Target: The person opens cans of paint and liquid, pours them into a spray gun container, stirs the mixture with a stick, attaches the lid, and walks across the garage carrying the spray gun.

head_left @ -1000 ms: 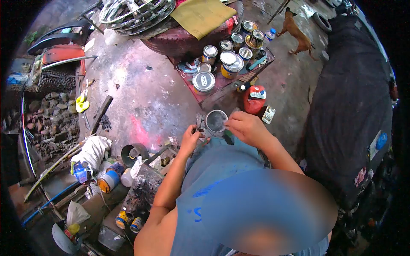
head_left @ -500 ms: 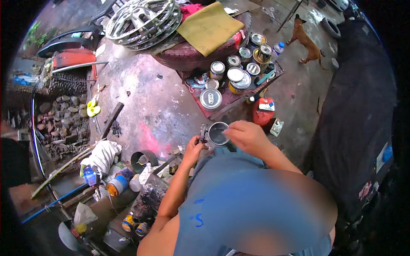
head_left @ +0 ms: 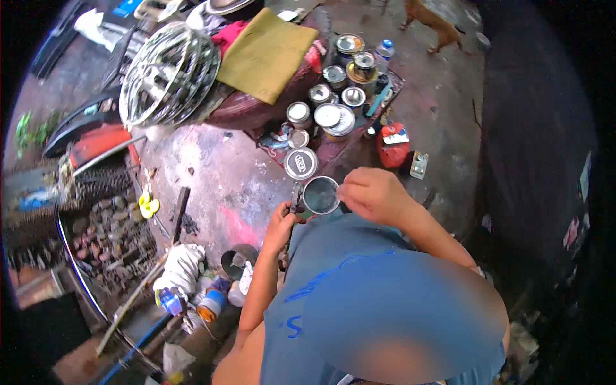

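In front of my body, my left hand (head_left: 281, 226) is closed around the metal body of what looks like a spray gun (head_left: 296, 197). Its round open cup (head_left: 321, 195) faces up, with a dark greyish inside. My right hand (head_left: 375, 196) is at the cup's right rim, fingers bent and pressed together. Whatever they pinch, if anything, is hidden. Just beyond the cup stands a lidded paint can (head_left: 300, 164) with letters on its lid.
Several paint cans (head_left: 335, 120) crowd a low board ahead. Near them are a red container (head_left: 393, 146) and a plastic bottle (head_left: 385, 50). Wheel covers (head_left: 168, 77) and a yellowish sheet (head_left: 268, 56) lie on a tyre. A brown dog (head_left: 436, 27) stands beyond; a dark cover (head_left: 536, 141) hangs at right.
The view has shifted, so the surroundings sit differently in it. The cup's opening faces me more fully. Both hands stay at the spray gun, the right still at the rim.
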Tool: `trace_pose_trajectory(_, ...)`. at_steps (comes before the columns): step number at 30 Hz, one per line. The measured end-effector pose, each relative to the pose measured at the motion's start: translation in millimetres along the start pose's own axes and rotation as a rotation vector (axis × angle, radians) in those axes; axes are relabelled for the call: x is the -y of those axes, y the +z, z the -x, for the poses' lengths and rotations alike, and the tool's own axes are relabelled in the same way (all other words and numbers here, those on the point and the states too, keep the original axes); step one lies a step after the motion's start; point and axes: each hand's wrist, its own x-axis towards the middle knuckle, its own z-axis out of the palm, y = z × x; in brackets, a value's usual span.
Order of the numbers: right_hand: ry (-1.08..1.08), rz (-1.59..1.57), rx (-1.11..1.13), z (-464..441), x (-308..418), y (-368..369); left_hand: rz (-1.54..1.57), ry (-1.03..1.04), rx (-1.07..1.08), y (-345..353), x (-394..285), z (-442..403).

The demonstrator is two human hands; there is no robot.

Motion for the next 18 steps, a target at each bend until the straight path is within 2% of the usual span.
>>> trace_pose_trajectory(1,0.054,0.021,-0.136,-1,2,0,0.003,-0.039,0.014,5,-19,-1)
trace_pose_trajectory(4,0.123,-0.001,-0.275,4,15,4,-0.122,-0.036,0.128,4,-44,-22)
trace_pose_trajectory(7,0.237,0.025,-0.25,18,42,2,-0.227,0.041,0.266,1,-62,-42)
trace_pose_trajectory(10,0.446,0.249,-0.379,36,66,10,-0.291,-0.019,0.426,-8,-62,-70)
trace_pose_trajectory(11,0.522,0.286,-0.494,39,73,22,-0.353,-0.022,0.466,-8,-63,-74)
trace_pose_trajectory(18,0.908,0.378,-0.695,64,159,82,-0.702,0.03,0.847,7,-50,-96)
